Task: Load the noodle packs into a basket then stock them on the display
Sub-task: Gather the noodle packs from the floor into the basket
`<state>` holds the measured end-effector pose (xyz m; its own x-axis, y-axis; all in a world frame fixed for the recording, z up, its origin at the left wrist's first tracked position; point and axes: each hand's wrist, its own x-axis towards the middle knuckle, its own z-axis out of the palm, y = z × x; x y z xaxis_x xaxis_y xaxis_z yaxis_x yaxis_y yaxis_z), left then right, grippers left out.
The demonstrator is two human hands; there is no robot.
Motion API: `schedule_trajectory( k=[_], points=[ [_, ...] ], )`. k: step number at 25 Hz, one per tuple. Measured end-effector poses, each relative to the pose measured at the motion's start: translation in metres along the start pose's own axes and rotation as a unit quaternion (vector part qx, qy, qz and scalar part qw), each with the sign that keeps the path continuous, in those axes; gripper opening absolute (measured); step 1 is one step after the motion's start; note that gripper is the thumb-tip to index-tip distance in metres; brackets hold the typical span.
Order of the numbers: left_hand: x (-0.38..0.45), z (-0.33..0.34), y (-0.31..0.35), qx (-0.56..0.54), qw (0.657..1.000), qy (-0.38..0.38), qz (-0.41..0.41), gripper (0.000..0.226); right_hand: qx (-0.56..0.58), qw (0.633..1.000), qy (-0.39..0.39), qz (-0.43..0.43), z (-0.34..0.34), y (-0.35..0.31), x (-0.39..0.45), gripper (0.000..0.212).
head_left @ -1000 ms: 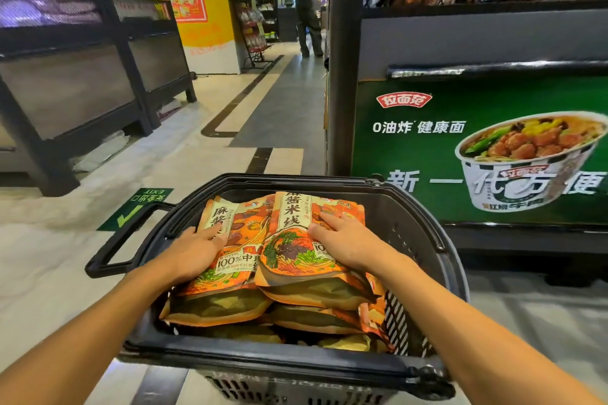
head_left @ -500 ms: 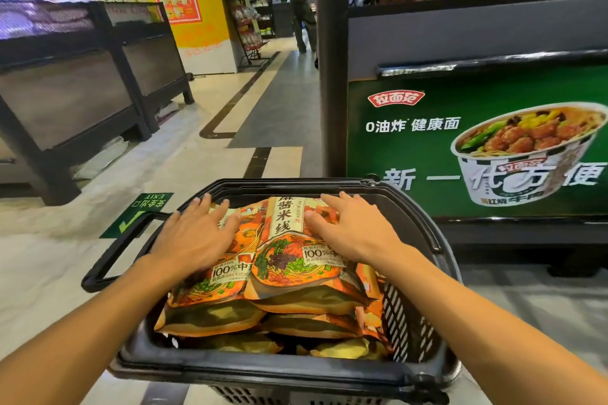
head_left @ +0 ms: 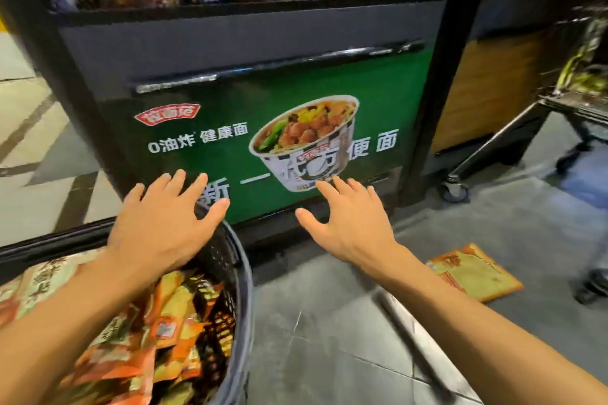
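Orange noodle packs [head_left: 158, 332] fill the black plastic basket [head_left: 241, 276] at the near left. One more noodle pack [head_left: 473, 271] lies flat on the grey floor [head_left: 329, 322] to the right, well apart from the basket. The left hand [head_left: 161, 227] hovers over the basket's far rim, fingers spread, holding nothing. The right hand [head_left: 348, 223] hangs over the floor, fingers likewise spread and empty. Beyond them stands the display stand [head_left: 230, 33] with its green noodle-bowl poster [head_left: 378, 85].
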<state>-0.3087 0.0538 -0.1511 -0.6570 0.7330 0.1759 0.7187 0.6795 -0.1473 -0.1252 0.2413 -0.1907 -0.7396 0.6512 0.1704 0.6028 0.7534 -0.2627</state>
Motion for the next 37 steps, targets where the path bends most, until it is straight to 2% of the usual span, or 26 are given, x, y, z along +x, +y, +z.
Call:
schedule_trajectory(
  k=[4,6,11,15,19,21,24,27,29,31,32,33,35,37],
  points=[
    [0.032,0.012,0.115,0.003,0.995,-0.027,0.1,0.102,-0.026,0.992,0.01,0.121,0.009,0.124,-0.033,0.096],
    [0.041,0.029,0.175,-0.012,0.99,-0.047,0.136,0.101,-0.031,0.982,-0.011,0.188,0.018,0.184,-0.054,0.1],
    [0.05,0.075,0.309,-0.025,0.967,-0.135,0.213,0.103,-0.044,0.95,-0.063,0.304,0.032,0.304,-0.108,0.091],
    [0.063,0.134,0.414,-0.037,0.95,-0.175,0.255,0.079,-0.042,0.928,-0.075,0.364,0.049,0.367,-0.142,0.077],
    [0.073,0.216,0.493,-0.055,0.928,-0.223,0.292,0.08,-0.056,0.908,-0.072,0.408,0.092,0.407,-0.177,0.084],
    [0.088,0.259,0.523,-0.058,0.923,-0.248,0.288,0.083,-0.073,0.896,-0.053,0.434,0.113,0.426,-0.199,0.091],
    [0.114,0.312,0.562,-0.115,0.91,-0.298,0.265,0.087,-0.086,0.866,-0.057,0.489,0.138,0.449,-0.238,0.089],
    [0.129,0.349,0.596,-0.211,0.876,-0.369,0.227,0.09,-0.091,0.831,-0.05,0.547,0.161,0.457,-0.275,0.091],
    [0.132,0.353,0.604,-0.309,0.854,-0.378,0.182,0.077,-0.084,0.813,-0.07,0.572,0.168,0.451,-0.292,0.084],
    [0.124,0.349,0.606,-0.43,0.772,-0.455,0.111,0.055,-0.071,0.802,-0.062,0.591,0.17,0.444,-0.305,0.08],
    [0.116,0.343,0.602,-0.468,0.73,-0.491,0.09,0.049,-0.07,0.8,-0.053,0.594,0.171,0.442,-0.309,0.079],
    [0.106,0.338,0.599,-0.5,0.703,-0.5,0.074,0.049,-0.067,0.799,-0.048,0.596,0.171,0.441,-0.313,0.079],
    [0.075,0.329,0.601,-0.547,0.678,-0.487,0.058,0.053,-0.058,0.789,-0.016,0.611,0.17,0.438,-0.329,0.082],
    [0.039,0.32,0.602,-0.561,0.657,-0.497,0.079,0.053,-0.055,0.776,0.011,0.628,0.169,0.434,-0.351,0.082]
  ],
)
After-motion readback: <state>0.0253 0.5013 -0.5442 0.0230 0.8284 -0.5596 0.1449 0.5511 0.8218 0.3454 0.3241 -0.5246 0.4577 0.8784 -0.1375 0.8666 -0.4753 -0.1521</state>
